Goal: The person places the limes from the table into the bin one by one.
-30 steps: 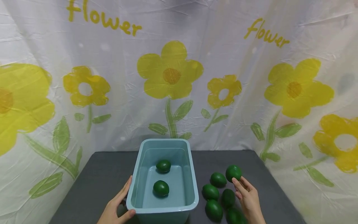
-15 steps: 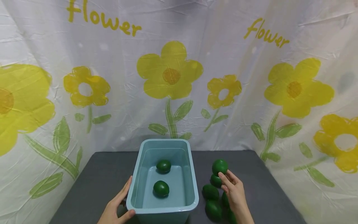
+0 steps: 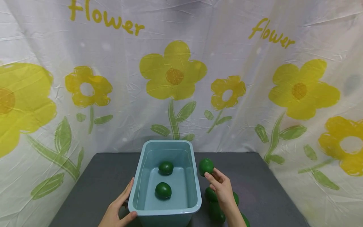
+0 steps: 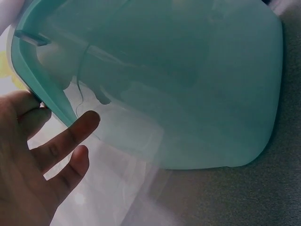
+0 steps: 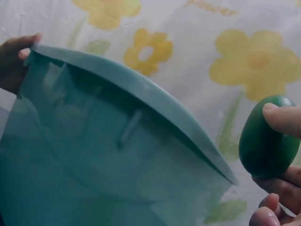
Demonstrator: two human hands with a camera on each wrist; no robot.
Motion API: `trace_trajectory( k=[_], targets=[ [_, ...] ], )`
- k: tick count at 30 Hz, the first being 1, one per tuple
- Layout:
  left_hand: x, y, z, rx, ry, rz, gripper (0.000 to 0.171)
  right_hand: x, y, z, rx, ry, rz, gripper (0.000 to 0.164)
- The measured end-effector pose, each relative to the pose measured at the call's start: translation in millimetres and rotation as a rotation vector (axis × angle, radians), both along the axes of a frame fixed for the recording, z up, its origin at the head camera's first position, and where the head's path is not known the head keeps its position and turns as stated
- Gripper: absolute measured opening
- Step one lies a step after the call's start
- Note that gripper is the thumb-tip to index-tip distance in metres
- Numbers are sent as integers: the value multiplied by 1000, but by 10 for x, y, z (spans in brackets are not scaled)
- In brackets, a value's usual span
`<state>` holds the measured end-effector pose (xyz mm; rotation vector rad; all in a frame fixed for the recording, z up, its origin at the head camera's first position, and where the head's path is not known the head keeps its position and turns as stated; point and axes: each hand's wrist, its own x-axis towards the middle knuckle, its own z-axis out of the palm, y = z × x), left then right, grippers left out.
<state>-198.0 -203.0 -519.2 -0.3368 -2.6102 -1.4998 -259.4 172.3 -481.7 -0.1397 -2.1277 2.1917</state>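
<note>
In the head view, a light blue plastic bin (image 3: 165, 220) stands at the middle of the table, with one lime (image 3: 165, 168) farther back inside it and a second lime (image 3: 163, 190) nearer the front. My left hand (image 3: 117, 208) grips the bin's front left corner, thumb at the rim; some of its fingers (image 4: 70, 141) stretch out beneath the rim in the left wrist view. My right hand (image 3: 224, 189) pinches a smooth green lime (image 3: 205, 167) between thumb and fingers, raised just outside the bin's right rim. The right wrist view shows this lime (image 5: 269, 141) beside the bin wall (image 5: 94, 155).
Several more limes (image 3: 216, 213) lie on the dark grey table (image 3: 269, 189) right of the bin, partly hidden beneath my right hand and forearm. A white curtain (image 3: 124, 69) with yellow flowers surrounds the table at the back and sides.
My right hand has carried its lime leftward and slightly up, from over the right-hand group to beside the bin's right rim. The left hand and the bin have stayed put.
</note>
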Motion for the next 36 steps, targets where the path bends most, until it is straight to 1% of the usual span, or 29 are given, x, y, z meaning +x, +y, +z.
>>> trace_trajectory(
  k=[3, 5, 12, 15, 21, 25, 30, 32, 36],
  targets=[
    [10, -7, -5, 4, 15, -9, 82, -17, -83, 36, -5, 22, 21, 59],
    [18, -7, -5, 10, 8, -6, 82, -31, -121, 52, 3, 37, 30, 58],
    [9, -5, 11, 3, -12, -15, 81, -77, -205, 84, 92, 32, 45, 57],
    [6, -5, 22, -4, -13, -13, 82, -102, -238, 101, 110, 36, 56, 56],
    [3, -14, 36, 14, -34, -7, 82, -162, -293, 115, 134, 80, 112, 51],
    [-22, -24, 44, 6, -47, -8, 82, -205, -288, 121, 191, 104, 134, 54],
    [-52, -45, 43, 13, -58, -22, 83, -245, -281, 153, 293, 155, 153, 53],
    [-62, -52, 39, 19, -52, -24, 83, -264, -287, 167, 329, 175, 159, 53],
    [-83, -65, 35, 2, -29, -22, 83, -302, -306, 175, 376, 202, 156, 54]
  ],
)
